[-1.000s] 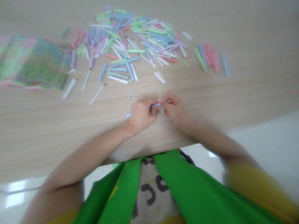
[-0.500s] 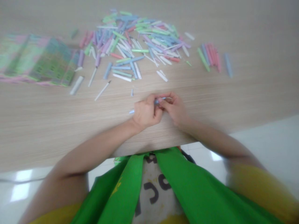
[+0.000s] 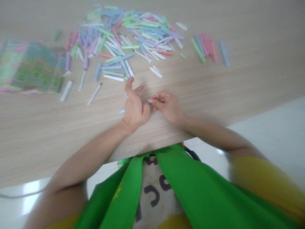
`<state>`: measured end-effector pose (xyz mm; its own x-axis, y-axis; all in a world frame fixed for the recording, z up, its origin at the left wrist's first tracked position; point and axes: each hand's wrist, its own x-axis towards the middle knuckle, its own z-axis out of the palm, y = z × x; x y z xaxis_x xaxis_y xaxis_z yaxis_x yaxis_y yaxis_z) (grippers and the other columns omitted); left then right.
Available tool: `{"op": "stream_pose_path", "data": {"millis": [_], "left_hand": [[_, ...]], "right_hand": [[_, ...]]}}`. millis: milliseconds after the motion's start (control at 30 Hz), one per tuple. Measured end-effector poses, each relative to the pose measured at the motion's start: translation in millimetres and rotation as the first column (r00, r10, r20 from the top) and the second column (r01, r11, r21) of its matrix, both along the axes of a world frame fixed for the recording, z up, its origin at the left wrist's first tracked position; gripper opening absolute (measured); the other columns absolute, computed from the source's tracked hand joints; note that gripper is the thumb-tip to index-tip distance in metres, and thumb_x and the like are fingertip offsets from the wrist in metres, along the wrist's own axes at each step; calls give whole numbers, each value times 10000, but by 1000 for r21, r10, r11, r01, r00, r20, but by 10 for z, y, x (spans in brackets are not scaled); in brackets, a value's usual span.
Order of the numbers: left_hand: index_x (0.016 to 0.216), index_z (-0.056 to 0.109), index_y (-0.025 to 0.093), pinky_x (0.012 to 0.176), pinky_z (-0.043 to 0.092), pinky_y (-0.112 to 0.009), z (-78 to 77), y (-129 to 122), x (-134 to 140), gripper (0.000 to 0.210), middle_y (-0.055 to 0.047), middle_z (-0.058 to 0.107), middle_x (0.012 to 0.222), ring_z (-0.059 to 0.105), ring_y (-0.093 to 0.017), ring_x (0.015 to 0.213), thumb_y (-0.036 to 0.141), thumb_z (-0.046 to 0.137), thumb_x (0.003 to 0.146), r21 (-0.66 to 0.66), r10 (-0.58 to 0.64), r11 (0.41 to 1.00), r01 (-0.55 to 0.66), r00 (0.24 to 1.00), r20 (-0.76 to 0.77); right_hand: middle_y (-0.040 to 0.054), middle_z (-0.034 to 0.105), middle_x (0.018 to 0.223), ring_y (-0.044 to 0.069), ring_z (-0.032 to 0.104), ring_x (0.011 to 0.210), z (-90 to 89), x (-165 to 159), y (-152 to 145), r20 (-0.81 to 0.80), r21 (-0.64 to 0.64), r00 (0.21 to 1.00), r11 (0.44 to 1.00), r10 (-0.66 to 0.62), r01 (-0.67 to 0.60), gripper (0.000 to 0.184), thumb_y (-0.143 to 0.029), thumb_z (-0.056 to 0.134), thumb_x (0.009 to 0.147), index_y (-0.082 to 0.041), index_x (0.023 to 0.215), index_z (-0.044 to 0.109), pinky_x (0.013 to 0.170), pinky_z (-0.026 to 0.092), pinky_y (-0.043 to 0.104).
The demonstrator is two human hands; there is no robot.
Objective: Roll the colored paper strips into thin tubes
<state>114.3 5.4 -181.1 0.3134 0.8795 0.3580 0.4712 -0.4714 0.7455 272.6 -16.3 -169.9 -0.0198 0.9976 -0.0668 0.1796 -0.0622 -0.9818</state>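
My left hand [image 3: 135,109] is palm-side down near the table's front, its index and middle fingers lifted and its thumb closed. A light blue pen barrel [image 3: 122,111] appears to run through it; most of it is hidden, with one end showing left of the hand and a bit by the thumb. Right beside it, my right hand [image 3: 168,106] has thumb and fingertips pinched at the barrel's right end. Whatever small part lies within that pinch is blurred. A small blue piece [image 3: 125,94] lies by the left fingers, partly hidden.
A pile of coloured pen parts [image 3: 140,27] spreads across the back. Pink, green and blue barrels [image 3: 207,46] lie in a row at right, with a single blue barrel [image 3: 224,54] beside them. Colourful printed packets [image 3: 35,68] are at left, near a white refill [image 3: 94,93].
My left index and middle fingers have lifted from their curled position. The right hand has drawn slightly apart from the left, still pinching. The whole view has shifted a little.
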Motion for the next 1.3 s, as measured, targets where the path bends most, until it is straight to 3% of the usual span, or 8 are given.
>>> {"op": "stream_pose_path", "data": {"millis": [233, 467, 667, 833, 933, 1033, 1200, 1300], "left_hand": [[1576, -142, 269, 772, 619, -475, -73, 6, 6, 966, -231, 89, 1681, 615, -382, 1265, 421, 505, 874, 108, 1, 994, 3, 999, -37], [1607, -134, 167, 697, 596, -357, -33, -205, 154, 902, -274, 98, 1681, 711, -231, 932, 535, 381, 964, 140, 65, 989, -40, 982, -177], [1588, 194, 43, 774, 600, -414, 159, -205, 196, 1104, -325, 286, 1612, 692, -349, 1080, 838, 383, 846, 86, 83, 994, -61, 954, -287], [1552, 251, -12, 801, 598, -480, 206, -159, 140, 1247, -380, 255, 1595, 654, -424, 1179, 925, 413, 746, 106, 54, 994, -21, 946, -319], [1565, 216, -6, 757, 603, -432, 194, -167, 102, 1349, -401, 254, 1584, 688, -402, 1127, 975, 433, 665, 98, 45, 995, -15, 949, -311], [1573, 161, -22, 699, 592, -376, 189, -197, 60, 1415, -420, 334, 1535, 712, -378, 1084, 991, 444, 627, 50, 9, 999, 7, 953, -303], [1580, 157, -22, 701, 592, -359, 201, -235, 5, 1367, -363, 555, 1387, 720, -343, 1077, 931, 516, 668, -18, -49, 999, 46, 969, -241], [1579, 142, -23, 748, 610, -419, 220, -252, -12, 1367, -382, 476, 1456, 692, -376, 1139, 910, 554, 668, -16, -103, 995, 102, 969, -222]], "right_hand": [[28, 752, 1005, 169, 701, 916, -55, -58, -115, 146, 175, 989, 984, 2, -28, 194, -385, 633, 907, -222, 1008, 663, 730, 518, 280], [-12, 660, 685, 124, 546, 583, 49, -62, -260, 233, 214, 972, 976, -24, -27, 316, -459, 560, 952, -203, 784, 639, 572, 378, 289], [-29, 423, 490, 115, 380, 494, 59, -85, -237, 132, 83, 991, 996, -22, 12, 604, -664, 539, 899, -221, 508, 414, 482, 248, 297], [18, 538, 537, 160, 500, 529, 23, -25, -231, 177, 41, 984, 998, 33, -41, 696, -711, 255, 978, -226, 583, 561, 522, 344, 330], [33, 656, 737, 191, 605, 682, 16, -7, -268, 205, 140, 977, 987, 54, -83, 540, -628, 316, 1008, -233, 881, 661, 630, 441, 348], [28, 678, 939, 177, 630, 776, 21, -13, -308, 145, 232, 985, 964, 96, -128, 301, -515, 465, 1000, -244, 1077, 571, 676, 473, 333], [44, 653, 1032, 135, 533, 690, 24, -16, -318, 210, 375, 967, 901, 148, -219, 189, -401, 530, 976, -241, 1076, 547, 643, 436, 328], [78, 640, 1152, 150, 549, 749, 10, -5, -300, 262, 463, 957, 853, 129, -241, 159, -368, 558, 948, -252, 1056, 572, 653, 443, 339]]}}
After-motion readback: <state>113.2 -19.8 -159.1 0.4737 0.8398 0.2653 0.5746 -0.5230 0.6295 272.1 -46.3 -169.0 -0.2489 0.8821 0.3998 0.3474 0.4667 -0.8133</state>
